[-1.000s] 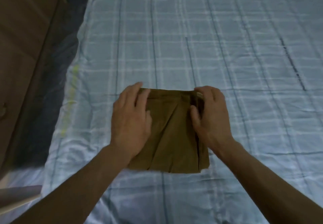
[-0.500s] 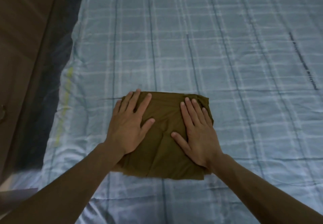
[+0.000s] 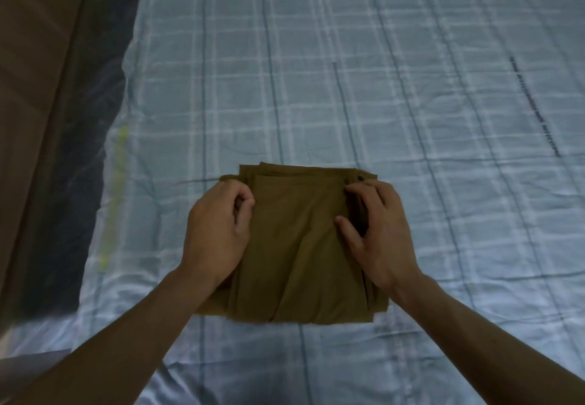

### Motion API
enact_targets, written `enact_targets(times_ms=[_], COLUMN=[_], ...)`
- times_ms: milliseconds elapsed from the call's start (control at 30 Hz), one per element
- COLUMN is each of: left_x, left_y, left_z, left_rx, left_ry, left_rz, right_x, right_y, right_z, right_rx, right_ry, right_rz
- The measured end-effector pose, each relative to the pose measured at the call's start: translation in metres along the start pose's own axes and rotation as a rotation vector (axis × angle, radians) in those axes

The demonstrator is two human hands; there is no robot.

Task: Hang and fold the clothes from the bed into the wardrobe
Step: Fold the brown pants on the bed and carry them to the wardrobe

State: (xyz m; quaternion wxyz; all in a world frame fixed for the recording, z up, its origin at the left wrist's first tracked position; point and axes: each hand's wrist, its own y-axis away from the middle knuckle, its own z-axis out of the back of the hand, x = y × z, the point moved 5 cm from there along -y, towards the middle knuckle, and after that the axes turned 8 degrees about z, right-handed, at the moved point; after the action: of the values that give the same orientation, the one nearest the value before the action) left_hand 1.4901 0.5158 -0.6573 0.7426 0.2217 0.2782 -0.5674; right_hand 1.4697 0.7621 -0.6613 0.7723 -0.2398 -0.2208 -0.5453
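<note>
An olive-brown garment (image 3: 297, 246) lies folded into a rough square on the bed (image 3: 348, 88), near its front edge. My left hand (image 3: 218, 230) sits at the garment's left edge with its fingers curled round the cloth. My right hand (image 3: 376, 233) is on the right edge, fingers bent and pinching the fold near the top right corner. Both forearms reach in from the bottom of the view.
The bed carries a light blue checked sheet. A brown wooden panel (image 3: 34, 104), maybe a wardrobe or door, stands along the left. A dark strip of floor (image 3: 79, 167) runs between it and the bed.
Half a second ago both hands lay flat, pressing the garment. Now their fingers have curled and moved out to its left and right edges, taking hold of the cloth.
</note>
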Motion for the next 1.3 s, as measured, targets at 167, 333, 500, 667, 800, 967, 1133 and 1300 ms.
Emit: enact_targets(times_ms=[167, 333, 500, 667, 800, 967, 1133, 1300], left_x=[0.008, -0.005, -0.026, -0.024, -0.019, -0.022, -0.029, -0.036], left_y=[-0.002, -0.006, -0.026, -0.038, -0.045, -0.059, -0.060, -0.025], left_z=[0.004, 0.010, -0.001, 0.000, 0.002, 0.007, 0.000, 0.007], left_rx=[0.011, -0.022, 0.173, 0.197, 0.215, 0.261, 0.217, 0.012], left_ry=[0.029, 0.001, -0.183, -0.183, -0.229, -0.196, -0.206, -0.340], left_rz=[0.049, -0.004, -0.163, -0.126, -0.123, -0.140, -0.052, -0.253], right_x=[0.001, -0.001, 0.006, 0.011, 0.006, 0.000, 0.010, 0.039], right_y=[-0.007, -0.008, -0.026, -0.052, -0.059, -0.067, -0.074, -0.041], right_z=[0.004, 0.009, 0.009, -0.002, 0.003, 0.015, 0.012, 0.012], right_rx=[0.008, -0.047, 0.035, 0.180, 0.194, 0.284, 0.198, 0.029], right_ry=[-0.044, -0.108, -0.094, -0.002, 0.016, 0.081, 0.107, 0.197], right_rz=[-0.086, -0.155, -0.050, 0.007, -0.001, -0.005, -0.086, 0.139])
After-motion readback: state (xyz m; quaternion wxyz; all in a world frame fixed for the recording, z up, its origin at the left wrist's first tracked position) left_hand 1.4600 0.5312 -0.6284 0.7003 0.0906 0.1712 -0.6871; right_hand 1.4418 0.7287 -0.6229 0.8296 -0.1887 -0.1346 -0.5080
